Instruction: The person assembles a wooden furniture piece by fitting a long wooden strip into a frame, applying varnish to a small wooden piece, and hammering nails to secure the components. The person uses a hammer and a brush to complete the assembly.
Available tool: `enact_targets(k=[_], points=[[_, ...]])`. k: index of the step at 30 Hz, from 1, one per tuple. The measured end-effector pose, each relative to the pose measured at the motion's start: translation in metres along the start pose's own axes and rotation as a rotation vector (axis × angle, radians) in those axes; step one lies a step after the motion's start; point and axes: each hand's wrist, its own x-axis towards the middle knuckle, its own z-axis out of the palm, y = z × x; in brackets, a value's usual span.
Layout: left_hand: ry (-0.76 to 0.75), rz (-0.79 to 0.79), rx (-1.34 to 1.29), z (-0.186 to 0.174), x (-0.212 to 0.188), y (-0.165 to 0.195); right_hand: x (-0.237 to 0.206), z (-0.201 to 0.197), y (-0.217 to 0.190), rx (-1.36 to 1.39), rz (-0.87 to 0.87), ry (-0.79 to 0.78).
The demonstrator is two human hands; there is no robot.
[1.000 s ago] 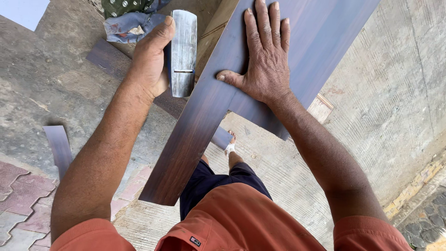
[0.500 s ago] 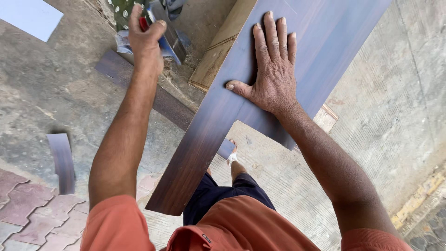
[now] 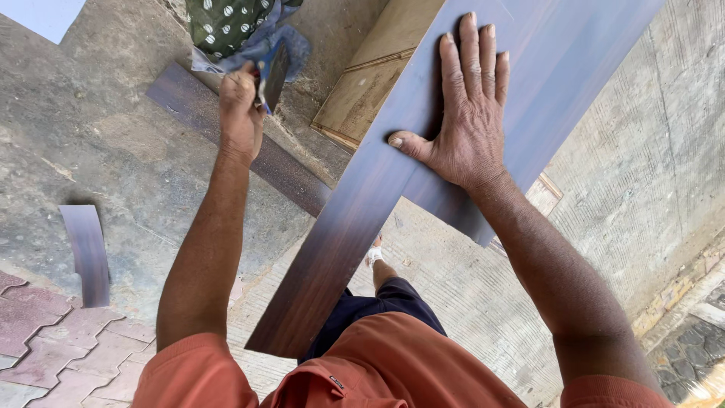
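Note:
A long dark wood-grain laminate board runs from my lap up to the top right. My right hand lies flat on it with the fingers spread and holds nothing. My left hand is stretched out over the concrete floor, away from the board. Its fingers are closed on a flat dark tool, which is next to a blue cloth. I cannot tell whether the tool touches the cloth.
A green spotted cloth lies by the blue one. On the floor are a long dark strip, a curled laminate offcut and a plywood piece. Red paving blocks are at lower left. My foot shows under the board.
My left hand left the board's edge and reached out to the cloths on the floor, taking the flat tool with it. My right hand stayed flat on the board.

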Motion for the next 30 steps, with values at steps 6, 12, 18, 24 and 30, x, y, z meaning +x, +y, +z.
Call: enact_targets(k=[6, 12, 18, 24, 30], points=[[0.080, -0.199, 0.107, 0.014, -0.002, 0.007, 0.000, -0.004, -0.002, -0.016, 0.008, -0.012], [-0.151, -0.338, -0.131, 0.043, -0.077, 0.074, -0.001, -0.013, -0.005, -0.025, 0.038, -0.069], [-0.487, -0.193, 0.187, 0.084, -0.132, 0.141, 0.000, -0.019, -0.009, -0.031, 0.051, -0.108], [-0.636, -0.037, 0.781, 0.109, -0.140, 0.166, -0.001, -0.023, -0.008, 0.032, 0.061, -0.126], [-0.638, -0.150, 0.926, 0.097, -0.166, 0.175, 0.000, -0.028, -0.008, 0.049, 0.067, -0.167]])
